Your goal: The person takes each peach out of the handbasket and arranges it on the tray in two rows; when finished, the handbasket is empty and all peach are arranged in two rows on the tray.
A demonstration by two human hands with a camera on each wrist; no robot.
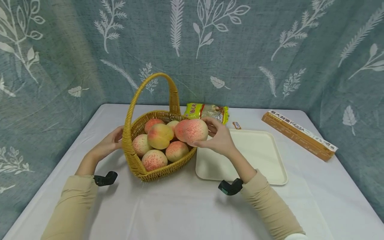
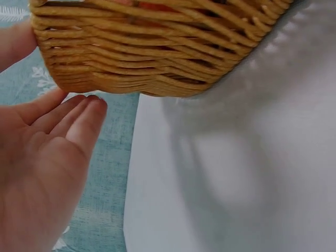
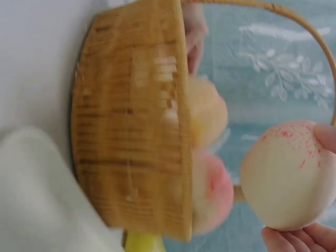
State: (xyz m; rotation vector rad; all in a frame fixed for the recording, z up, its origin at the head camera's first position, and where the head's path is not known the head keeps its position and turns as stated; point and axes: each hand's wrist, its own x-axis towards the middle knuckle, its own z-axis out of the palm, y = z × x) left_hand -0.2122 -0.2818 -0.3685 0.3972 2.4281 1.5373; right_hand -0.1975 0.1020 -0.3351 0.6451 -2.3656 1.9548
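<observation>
My right hand holds a pink-speckled peach between thumb and fingers, above the basket's right rim. The right wrist view shows this peach apart from the basket wall. Several more peaches, one a yellow-and-red peach on top, lie in the tan wicker basket. The basket's tall handle arches over them. At the left end, my left hand touches the basket; its thumb lies near the rim and its fingers reach along the outside. From the left wrist, the fingers look fairly straight against the wickerwork.
A cream tray lies right of the basket, under my right forearm. Behind the basket is a yellow-and-clear snack bag, with a small orange packet nearby. A long brown box lies at far right. Patterned curtain surrounds the white table.
</observation>
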